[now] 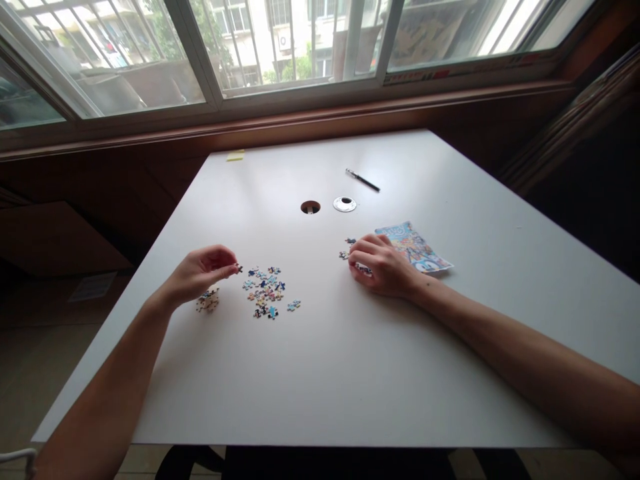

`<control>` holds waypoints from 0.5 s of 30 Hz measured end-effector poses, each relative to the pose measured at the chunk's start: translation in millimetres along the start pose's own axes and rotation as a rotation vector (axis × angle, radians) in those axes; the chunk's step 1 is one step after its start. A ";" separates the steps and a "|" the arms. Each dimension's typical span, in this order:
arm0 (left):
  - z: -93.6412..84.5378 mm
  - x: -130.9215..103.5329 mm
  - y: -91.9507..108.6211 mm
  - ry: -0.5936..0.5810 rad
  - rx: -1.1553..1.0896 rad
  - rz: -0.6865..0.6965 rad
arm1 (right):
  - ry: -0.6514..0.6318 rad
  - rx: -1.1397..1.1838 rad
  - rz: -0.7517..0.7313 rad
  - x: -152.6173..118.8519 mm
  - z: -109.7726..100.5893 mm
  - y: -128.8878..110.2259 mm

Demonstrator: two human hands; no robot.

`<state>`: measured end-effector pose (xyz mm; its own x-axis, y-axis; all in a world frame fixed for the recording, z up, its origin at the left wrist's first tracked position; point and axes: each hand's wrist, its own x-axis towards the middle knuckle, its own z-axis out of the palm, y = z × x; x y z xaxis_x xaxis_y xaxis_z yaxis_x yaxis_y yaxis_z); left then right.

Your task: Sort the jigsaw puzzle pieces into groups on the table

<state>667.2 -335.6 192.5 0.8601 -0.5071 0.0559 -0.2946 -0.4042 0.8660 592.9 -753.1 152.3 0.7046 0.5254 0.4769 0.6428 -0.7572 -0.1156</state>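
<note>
At the left of the frame, the left hand has its grip closed on one small jigsaw piece, pinched between thumb and fingertips. Just below this hand, a small heap of pieces sits on the white worktop. Left of the frame's middle lies a loose cluster of mostly blue, yellow and dark pieces, with a light-blue bit just beside its lower right. Right of the middle, the right hand rests low with its fingers curled over other pieces, some showing past the fingertips and under the palm; whether its grip holds any, I cannot tell. A colourful printed sheet lies flat beside that hand, partly hidden by it. Farther up the worktop are a dark pen, a round hole and a silvery ring. A yellow slip lies at the far left corner, below the windows.
</note>
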 end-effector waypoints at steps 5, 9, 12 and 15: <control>44.2 -1.9 9.8 -0.039 -0.164 0.111 | 0.014 -0.009 0.010 0.8 -0.4 -1.8; 48.1 -2.7 13.6 0.103 -0.240 0.123 | 0.017 -0.006 0.008 0.9 -0.1 -1.8; 40.7 -0.6 11.9 0.166 -0.193 0.104 | 0.016 -0.006 0.007 1.0 -0.2 -1.6; 29.8 1.4 5.7 0.197 -0.004 0.108 | 0.017 -0.014 0.000 0.8 -0.1 -1.6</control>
<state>654.3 -361.3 182.7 0.8883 -0.3887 0.2445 -0.3885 -0.3522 0.8515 592.3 -751.5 152.9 0.6991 0.5191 0.4917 0.6388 -0.7624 -0.1034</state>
